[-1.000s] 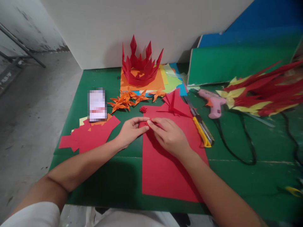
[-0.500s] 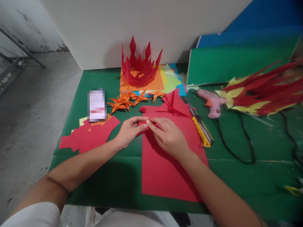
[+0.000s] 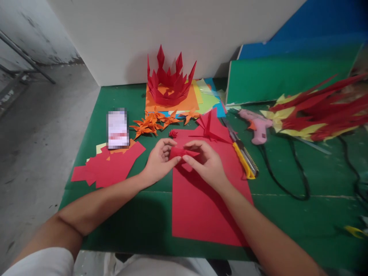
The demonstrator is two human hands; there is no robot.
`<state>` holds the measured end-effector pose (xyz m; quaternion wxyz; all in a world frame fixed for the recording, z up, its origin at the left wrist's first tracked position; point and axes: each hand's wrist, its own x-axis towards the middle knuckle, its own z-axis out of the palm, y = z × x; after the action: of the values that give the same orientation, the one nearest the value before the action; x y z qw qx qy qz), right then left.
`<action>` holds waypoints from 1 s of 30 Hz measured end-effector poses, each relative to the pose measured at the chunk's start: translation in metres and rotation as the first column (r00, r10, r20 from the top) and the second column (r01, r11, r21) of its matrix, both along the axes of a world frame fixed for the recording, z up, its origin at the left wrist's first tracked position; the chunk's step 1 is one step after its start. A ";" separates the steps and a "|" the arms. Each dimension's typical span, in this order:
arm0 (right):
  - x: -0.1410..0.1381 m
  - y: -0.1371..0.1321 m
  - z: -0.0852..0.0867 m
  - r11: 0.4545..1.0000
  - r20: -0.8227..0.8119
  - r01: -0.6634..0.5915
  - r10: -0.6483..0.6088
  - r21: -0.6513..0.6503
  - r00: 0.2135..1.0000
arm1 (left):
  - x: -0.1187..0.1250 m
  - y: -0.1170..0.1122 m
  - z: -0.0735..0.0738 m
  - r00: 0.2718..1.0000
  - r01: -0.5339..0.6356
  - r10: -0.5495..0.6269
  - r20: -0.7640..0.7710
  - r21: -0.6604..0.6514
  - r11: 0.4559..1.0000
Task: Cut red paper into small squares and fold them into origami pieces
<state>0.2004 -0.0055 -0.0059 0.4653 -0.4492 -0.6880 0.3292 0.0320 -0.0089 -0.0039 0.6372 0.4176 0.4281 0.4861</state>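
My left hand [image 3: 160, 163] and my right hand [image 3: 207, 165] both pinch a small folded red paper piece [image 3: 181, 153], held a little above a large red paper sheet [image 3: 201, 203] on the green table [image 3: 129, 218]. The left fingers grip its left end, the right fingers its right end. A tiny red paper rose [image 3: 173, 133] lies just beyond my hands. A folded red paper bird [image 3: 211, 124] sits on the sheet's far corner.
A red paper crown [image 3: 169, 82] stands on orange sheets at the back. Orange paper flowers [image 3: 155, 122], a phone [image 3: 117, 128] and red paper offcuts [image 3: 109, 166] lie left. A yellow utility knife [image 3: 244, 159], a pink glue gun [image 3: 257, 124] with black cord, and red-yellow paper feathers [image 3: 316, 111] are right.
Both hands have lifted the small folded red piece off the sheet; before they pressed it flat, fingers down on the paper.
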 end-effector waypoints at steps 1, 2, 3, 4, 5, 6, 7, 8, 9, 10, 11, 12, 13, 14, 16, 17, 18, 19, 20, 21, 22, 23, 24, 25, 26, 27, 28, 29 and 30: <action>0.000 0.000 -0.001 1.000 -0.001 0.003 -0.003 -0.016 1.000 | 0.001 -0.001 0.000 1.000 -0.005 0.005 -0.012 0.012 1.000; -0.001 0.000 -0.002 1.000 0.008 0.005 -0.005 -0.020 1.000 | 0.001 -0.002 0.001 1.000 -0.007 0.008 -0.022 0.019 1.000; -0.001 0.000 -0.002 1.000 0.016 0.006 -0.006 -0.021 1.000 | 0.001 -0.003 0.001 0.999 -0.005 0.006 -0.032 0.024 1.000; -0.001 0.000 -0.003 1.000 0.015 0.003 -0.002 -0.023 1.000 | 0.001 -0.003 0.002 0.999 -0.003 0.005 -0.042 0.029 1.000; -0.001 0.000 -0.002 1.000 0.005 -0.002 0.002 -0.030 1.000 | 0.001 -0.004 0.002 0.999 0.000 0.002 -0.053 0.033 0.999; -0.002 0.000 -0.002 0.999 -0.010 -0.007 0.006 -0.038 1.000 | 0.001 -0.004 0.002 0.998 0.004 -0.002 -0.064 0.037 0.999; -0.002 -0.001 -0.001 0.999 -0.027 -0.016 0.014 -0.048 1.000 | 0.001 -0.005 0.002 0.997 0.012 -0.009 -0.074 0.039 0.999; -0.002 -0.001 -0.001 0.998 -0.048 -0.025 0.023 -0.059 0.999 | 0.000 -0.005 0.002 0.996 0.023 -0.020 -0.084 0.039 0.999; -0.003 -0.002 0.000 0.997 -0.070 -0.036 0.031 -0.074 0.997 | 0.000 -0.005 0.002 0.995 0.035 -0.031 -0.093 0.038 0.999; -0.003 -0.002 0.001 0.995 -0.092 -0.048 0.040 -0.091 0.995 | 0.000 -0.005 0.003 0.994 0.048 -0.044 -0.100 0.038 0.998; -0.004 -0.003 0.001 0.992 -0.111 -0.061 0.049 -0.110 0.993 | 0.000 -0.005 0.003 0.993 0.060 -0.055 -0.105 0.037 0.998; -0.004 -0.003 0.002 0.989 -0.129 -0.071 0.054 -0.128 0.990 | 0.000 -0.005 0.003 0.992 0.069 -0.064 -0.107 0.037 0.997; -0.004 -0.003 0.003 0.987 -0.143 -0.072 0.051 -0.146 0.988 | 0.000 -0.004 0.002 0.992 0.078 -0.073 -0.106 0.038 0.996; -0.005 -0.003 0.003 0.984 -0.154 -0.071 0.046 -0.164 0.987 | 0.000 -0.004 0.002 0.991 0.088 -0.083 -0.104 0.041 0.995; -0.005 -0.003 0.005 0.976 -0.172 -0.064 0.027 -0.208 0.985 | 0.000 -0.004 0.001 0.990 0.108 -0.102 -0.095 0.051 0.993; -0.004 -0.003 0.005 0.972 -0.179 -0.059 0.018 -0.226 0.984 | 0.000 -0.004 0.001 0.990 0.111 -0.106 -0.091 0.054 0.992; -0.004 -0.003 0.006 0.970 -0.181 -0.056 0.013 -0.235 0.983 | 0.000 -0.004 0.001 0.990 0.110 -0.105 -0.089 0.053 0.992; -0.004 -0.003 0.006 0.971 -0.179 -0.052 0.010 -0.232 0.984 | -0.001 -0.004 0.000 0.991 0.106 -0.102 -0.090 0.047 0.993; -0.004 -0.003 0.006 0.974 -0.174 -0.048 0.009 -0.221 0.985 | -0.001 -0.004 0.000 0.991 0.100 -0.096 -0.095 0.039 0.994; -0.004 -0.002 0.006 0.977 -0.168 -0.042 0.007 -0.209 0.986 | -0.002 -0.004 0.000 0.991 0.091 -0.087 -0.104 0.030 0.995; -0.004 -0.002 0.006 0.978 -0.163 -0.038 0.005 -0.203 0.987 | -0.003 -0.003 0.000 0.990 0.081 -0.078 -0.115 0.022 0.996; -0.004 -0.002 0.005 0.977 -0.161 -0.035 0.001 -0.209 0.987 | -0.003 -0.003 0.001 0.990 0.070 -0.068 -0.122 0.017 0.997; -0.004 -0.002 0.005 0.974 -0.160 -0.033 -0.004 -0.225 0.987 | -0.004 -0.002 0.001 0.991 0.057 -0.055 -0.122 0.012 0.998; -0.005 -0.002 0.004 0.969 -0.162 -0.028 -0.013 -0.247 0.987 | -0.004 -0.001 0.001 0.993 0.043 -0.042 -0.113 0.005 0.999; -0.005 -0.002 0.004 0.961 -0.164 -0.022 -0.025 -0.275 0.986 | -0.004 -0.001 0.001 0.995 0.030 -0.031 -0.096 -0.005 1.000; -0.005 -0.002 0.004 0.951 -0.169 -0.015 -0.039 -0.308 0.985 | -0.004 0.000 0.001 0.997 0.017 -0.018 -0.074 -0.014 1.000; -0.005 -0.002 0.004 0.939 -0.173 -0.009 -0.053 -0.343 0.983 | -0.004 0.001 0.000 0.998 0.004 -0.005 -0.055 -0.022 1.000; -0.005 -0.002 0.004 0.927 -0.175 -0.004 -0.067 -0.375 0.982 | -0.004 0.002 0.000 0.999 -0.009 0.008 -0.040 -0.025 1.000; -0.005 -0.003 0.004 0.914 -0.173 -0.002 -0.074 -0.405 0.982 | -0.004 0.002 -0.001 0.999 -0.021 0.020 -0.031 -0.021 1.000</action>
<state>0.1959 -0.0080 -0.0020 0.4303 -0.5157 -0.5509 0.4955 0.0280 -0.0067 -0.0046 0.6300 0.4137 0.4472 0.4817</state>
